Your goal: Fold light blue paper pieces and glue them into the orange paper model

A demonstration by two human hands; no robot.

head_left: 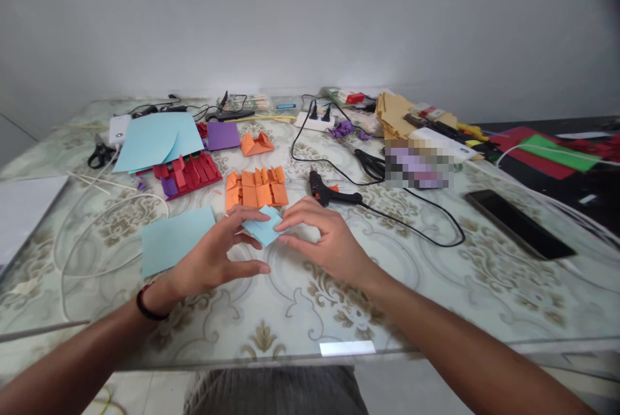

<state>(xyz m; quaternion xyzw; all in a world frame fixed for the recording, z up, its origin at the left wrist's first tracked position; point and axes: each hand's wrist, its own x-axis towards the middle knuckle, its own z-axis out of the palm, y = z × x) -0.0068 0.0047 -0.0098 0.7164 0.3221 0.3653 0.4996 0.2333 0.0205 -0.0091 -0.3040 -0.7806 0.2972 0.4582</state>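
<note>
A small folded piece of light blue paper (264,228) is held just above the table between my two hands. My left hand (217,250) grips its left edge with the fingers, the thumb held apart below. My right hand (320,231) pinches the right side between thumb and fingers. Just behind the paper lie folded orange paper pieces (256,188) set in rows. To the left, partly behind my left hand, a flat light blue sheet (172,237) rests on the table. A black glue gun (334,192) lies on its side beyond my right hand.
Larger blue sheets (155,137), red folded paper (194,175), a purple square (223,135) and another orange piece (256,144) lie farther back. A power strip (314,121) stands at the rear. Black scissors (371,163), loose cables and a phone (520,223) are on the right.
</note>
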